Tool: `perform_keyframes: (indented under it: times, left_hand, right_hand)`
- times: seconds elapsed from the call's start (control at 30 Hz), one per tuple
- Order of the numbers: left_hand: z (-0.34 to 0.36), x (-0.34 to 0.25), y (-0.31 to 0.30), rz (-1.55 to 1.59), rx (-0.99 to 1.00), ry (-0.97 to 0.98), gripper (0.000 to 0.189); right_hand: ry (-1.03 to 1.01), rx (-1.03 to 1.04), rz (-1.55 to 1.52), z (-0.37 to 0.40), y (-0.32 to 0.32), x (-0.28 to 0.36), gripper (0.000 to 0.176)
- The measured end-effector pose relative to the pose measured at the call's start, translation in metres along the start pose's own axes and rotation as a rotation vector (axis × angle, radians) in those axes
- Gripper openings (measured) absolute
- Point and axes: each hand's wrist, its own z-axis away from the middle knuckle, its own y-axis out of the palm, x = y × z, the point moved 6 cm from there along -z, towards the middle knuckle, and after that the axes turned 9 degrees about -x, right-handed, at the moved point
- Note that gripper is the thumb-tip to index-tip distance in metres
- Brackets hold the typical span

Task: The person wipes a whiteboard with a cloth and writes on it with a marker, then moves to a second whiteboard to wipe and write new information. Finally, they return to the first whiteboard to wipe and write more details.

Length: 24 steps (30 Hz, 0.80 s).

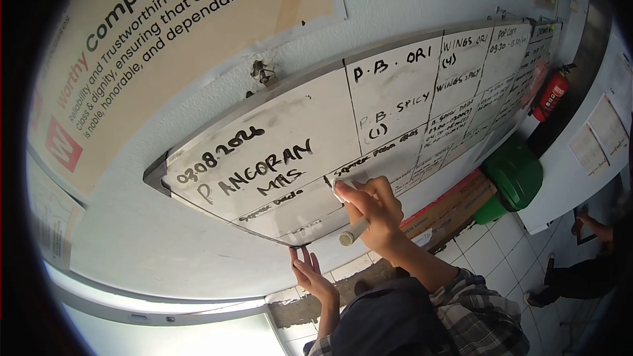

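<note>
My right hand (377, 214) is closed around a pale marker (354, 232), whose blunt end points back toward me. Under its index finger, a small white wad (339, 189) that looks like tissue presses on the whiteboard (264, 145). That spot lies beside a handwritten line in the lower part of the board. My left hand (312, 278) reaches up to the board's bottom edge, fingers stretched out and fingertips touching near the lower corner. Black handwriting in ruled columns covers the board, with a date and large words at the left.
A printed poster (165, 39) hangs above the board. To the right are a red fire extinguisher (551, 94), a green bin (514, 175) and a long cardboard box (455, 204) below the board. Another person (587, 264) stands on the tiled floor at the far right.
</note>
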Motion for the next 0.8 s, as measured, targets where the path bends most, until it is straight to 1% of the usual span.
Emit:
perform_keyframes:
  times: [0.03,0.17,0.27,0.33,0.4,0.43,0.47,0.53,0.57,0.63,0.67,0.73,0.77,0.8]
  left_hand:
    - [0.0,0.0,0.0,-0.008,0.004,0.001,0.051]
    - [0.0,0.001,-0.001,0.001,0.006,0.005,0.051]
    - [-0.001,-0.001,-0.001,-0.009,0.025,0.019,0.052]
    - [-0.002,0.0,-0.002,-0.011,0.04,0.018,0.052]
    - [-0.005,-0.001,-0.001,-0.01,0.063,0.024,0.052]
    - [-0.004,-0.002,0.0,-0.002,0.048,0.033,0.053]
    - [-0.003,0.0,0.001,0.007,0.034,0.037,0.053]
    - [-0.001,0.002,0.006,0.011,0.037,0.029,0.054]
    - [0.001,0.0,0.008,0.013,0.003,0.045,0.054]
    - [0.003,-0.001,0.01,0.008,-0.044,0.075,0.056]
    - [0.005,-0.001,0.014,0.006,-0.037,0.071,0.056]
    - [0.008,-0.005,0.02,-0.003,-0.096,0.106,0.058]
    - [0.008,-0.003,0.021,-0.012,-0.112,0.11,0.059]
    - [0.008,-0.002,0.023,-0.011,-0.107,0.109,0.059]
  right_hand:
    - [0.01,0.062,-0.006,0.0,0.001,-0.001,0.035]
    - [-0.028,0.12,0.029,-0.005,-0.002,0.001,0.037]
    - [-0.009,0.141,-0.02,-0.002,-0.007,-0.002,0.039]
    - [0.051,0.228,-0.028,0.0,-0.009,-0.009,0.037]
    - [0.065,0.218,-0.074,-0.003,-0.026,-0.012,0.036]
    - [0.076,0.214,-0.124,-0.006,-0.037,-0.015,0.035]
    - [0.069,0.207,-0.11,-0.009,-0.05,-0.019,0.035]
    - [0.092,0.075,0.036,-0.015,-0.085,-0.032,0.033]
    - [0.093,0.072,0.05,-0.016,-0.097,-0.04,0.033]
    - [0.25,-0.099,0.139,-0.016,-0.125,-0.072,0.026]
    - [0.252,-0.102,0.146,-0.017,-0.131,-0.082,0.026]
    - [0.345,-0.232,0.111,-0.019,-0.147,-0.108,0.022]
    - [0.345,-0.249,0.141,-0.024,-0.151,-0.116,0.018]
    - [0.343,-0.252,0.144,-0.028,-0.153,-0.124,0.018]
